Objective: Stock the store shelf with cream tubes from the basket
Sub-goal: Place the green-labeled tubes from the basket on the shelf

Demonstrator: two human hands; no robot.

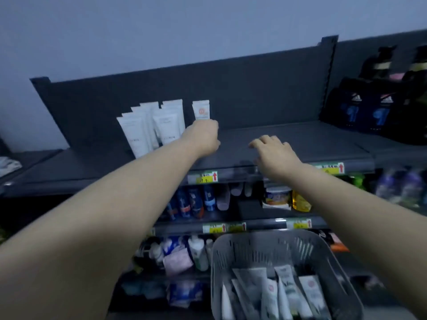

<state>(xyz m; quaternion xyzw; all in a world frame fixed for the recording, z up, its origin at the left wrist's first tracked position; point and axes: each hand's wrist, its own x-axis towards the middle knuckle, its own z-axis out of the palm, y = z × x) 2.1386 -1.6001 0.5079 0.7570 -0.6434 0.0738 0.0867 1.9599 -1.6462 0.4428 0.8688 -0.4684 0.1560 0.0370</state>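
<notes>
Nearest, the grey basket (265, 239) is sitting low in front of the person, holding several cream tubes (288, 294) lying loose on their sides. Above it, the lower shelves' mixed bottles and packets (196, 202) are sitting behind yellow price tags (205, 177). Farther out, the right hand (275, 151) is hovering over the top shelf (312, 144), fingers loosely bent and slightly spread, holding nothing. The left hand (203, 137) is gripping the lower end of a tube with an orange mark (201, 109), standing it upright just right of the white tubes (150, 125); its fingers are curling out of sight behind the hand. This looks like the placing step, with much stock waiting. Next, the hand is probably needing to release gently so the tube stays up without tipping its neighbours. Dark bottles (369, 107) are crowding the far right, but the stretch between is lying open.
</notes>
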